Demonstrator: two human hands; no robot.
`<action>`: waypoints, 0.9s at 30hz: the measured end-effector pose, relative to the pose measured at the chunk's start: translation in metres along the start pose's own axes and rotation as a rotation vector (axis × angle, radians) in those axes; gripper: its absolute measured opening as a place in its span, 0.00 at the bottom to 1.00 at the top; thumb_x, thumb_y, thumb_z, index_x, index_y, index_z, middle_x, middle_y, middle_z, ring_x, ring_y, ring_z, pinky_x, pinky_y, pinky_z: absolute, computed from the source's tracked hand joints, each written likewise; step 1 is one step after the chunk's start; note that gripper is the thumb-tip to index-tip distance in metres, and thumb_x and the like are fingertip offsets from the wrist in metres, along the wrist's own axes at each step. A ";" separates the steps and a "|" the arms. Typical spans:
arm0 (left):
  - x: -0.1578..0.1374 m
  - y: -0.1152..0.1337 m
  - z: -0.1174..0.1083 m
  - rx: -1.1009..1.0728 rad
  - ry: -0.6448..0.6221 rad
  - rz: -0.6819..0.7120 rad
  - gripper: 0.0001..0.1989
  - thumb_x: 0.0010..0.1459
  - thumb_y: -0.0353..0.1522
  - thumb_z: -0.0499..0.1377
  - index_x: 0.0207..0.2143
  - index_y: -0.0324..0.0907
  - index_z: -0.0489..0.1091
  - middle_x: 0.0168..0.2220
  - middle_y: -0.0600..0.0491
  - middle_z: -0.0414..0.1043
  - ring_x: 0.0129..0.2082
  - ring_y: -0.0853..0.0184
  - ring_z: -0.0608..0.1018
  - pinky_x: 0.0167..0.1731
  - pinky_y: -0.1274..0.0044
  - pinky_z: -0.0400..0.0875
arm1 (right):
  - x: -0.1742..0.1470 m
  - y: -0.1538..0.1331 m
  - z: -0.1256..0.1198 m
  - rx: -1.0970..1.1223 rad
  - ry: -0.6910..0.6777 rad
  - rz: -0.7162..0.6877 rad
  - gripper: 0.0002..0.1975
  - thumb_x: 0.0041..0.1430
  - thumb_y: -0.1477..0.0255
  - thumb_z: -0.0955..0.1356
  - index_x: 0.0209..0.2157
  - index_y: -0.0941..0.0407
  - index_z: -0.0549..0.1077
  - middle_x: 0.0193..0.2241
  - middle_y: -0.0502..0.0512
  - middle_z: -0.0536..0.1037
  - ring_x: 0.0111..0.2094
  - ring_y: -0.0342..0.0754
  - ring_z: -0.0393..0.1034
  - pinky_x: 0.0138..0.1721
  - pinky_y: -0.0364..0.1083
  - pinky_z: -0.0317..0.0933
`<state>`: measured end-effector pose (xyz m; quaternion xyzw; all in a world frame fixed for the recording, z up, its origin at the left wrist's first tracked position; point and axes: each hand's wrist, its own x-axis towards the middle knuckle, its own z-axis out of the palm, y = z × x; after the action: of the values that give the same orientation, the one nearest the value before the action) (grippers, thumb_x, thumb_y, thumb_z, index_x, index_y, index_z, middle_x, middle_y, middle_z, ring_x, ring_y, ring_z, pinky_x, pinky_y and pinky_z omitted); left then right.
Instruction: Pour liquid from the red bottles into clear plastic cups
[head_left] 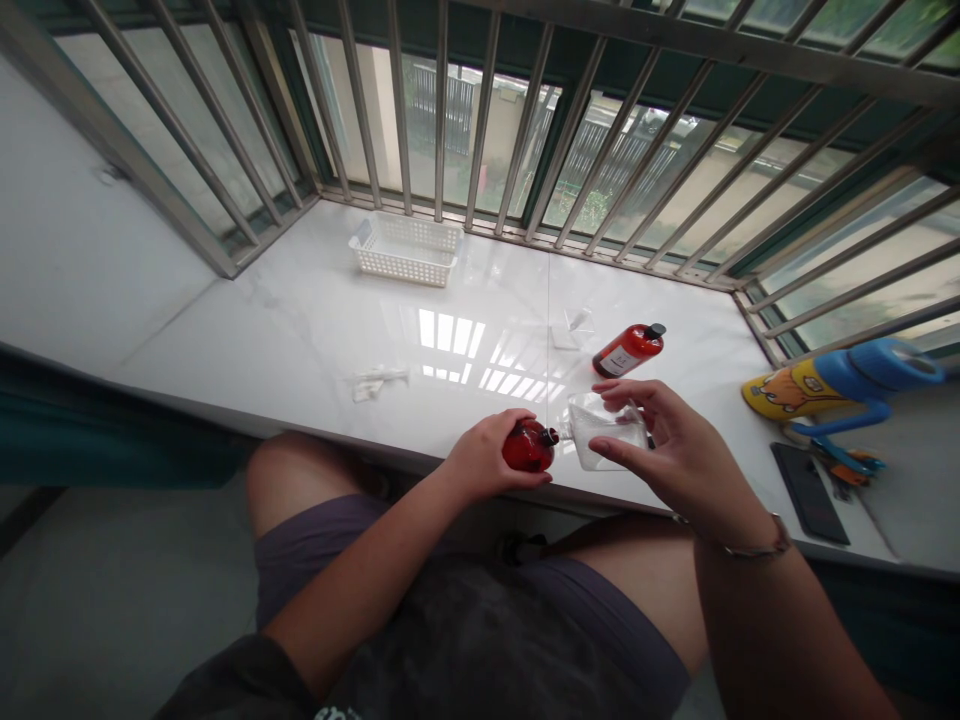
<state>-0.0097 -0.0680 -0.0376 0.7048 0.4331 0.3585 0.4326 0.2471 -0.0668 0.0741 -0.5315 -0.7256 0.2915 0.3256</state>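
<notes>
My left hand is wrapped round a red bottle with a dark neck that points to the right. A clear, square-sided bottle is in my right hand, between the thumb and fingers. It lies tipped sideways, its narrow neck facing the red bottle's mouth. The two necks are very close; whether they touch I cannot tell. Both bottles are near the front edge of the white counter. Beyond my right hand is a second red bottle with a white label and a black cap.
A white perforated basket sits by the barred window. Crumpled white tissue lies at the left, and a small clear item beyond my hands. To the right are a yellow-and-blue flask, a black phone and keys.
</notes>
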 end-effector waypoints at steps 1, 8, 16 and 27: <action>0.000 0.000 0.000 0.000 0.001 -0.001 0.42 0.46 0.46 0.78 0.61 0.50 0.70 0.58 0.47 0.79 0.56 0.50 0.81 0.61 0.61 0.75 | 0.000 0.000 -0.001 -0.003 -0.002 -0.001 0.25 0.57 0.52 0.80 0.51 0.46 0.75 0.59 0.58 0.79 0.56 0.62 0.75 0.57 0.60 0.70; 0.000 -0.001 0.001 -0.001 0.006 -0.001 0.42 0.46 0.46 0.79 0.61 0.50 0.70 0.58 0.47 0.79 0.56 0.51 0.81 0.61 0.61 0.74 | 0.000 -0.006 -0.004 -0.046 -0.029 0.001 0.25 0.58 0.52 0.79 0.52 0.46 0.74 0.59 0.57 0.79 0.57 0.62 0.75 0.55 0.59 0.70; 0.000 -0.001 0.000 -0.005 0.007 -0.003 0.41 0.46 0.46 0.79 0.61 0.50 0.70 0.58 0.47 0.79 0.55 0.51 0.82 0.60 0.61 0.75 | 0.001 -0.009 -0.006 -0.079 -0.042 -0.002 0.25 0.58 0.52 0.79 0.51 0.45 0.74 0.59 0.56 0.79 0.56 0.62 0.76 0.55 0.60 0.70; 0.001 -0.002 0.001 -0.005 0.002 -0.006 0.41 0.46 0.46 0.78 0.60 0.49 0.69 0.58 0.48 0.79 0.56 0.52 0.81 0.60 0.62 0.74 | 0.003 -0.014 -0.008 -0.130 -0.051 -0.017 0.26 0.58 0.50 0.79 0.51 0.46 0.74 0.59 0.57 0.79 0.56 0.62 0.76 0.54 0.59 0.70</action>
<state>-0.0095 -0.0671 -0.0393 0.7020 0.4349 0.3588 0.4352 0.2448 -0.0674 0.0903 -0.5380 -0.7554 0.2544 0.2742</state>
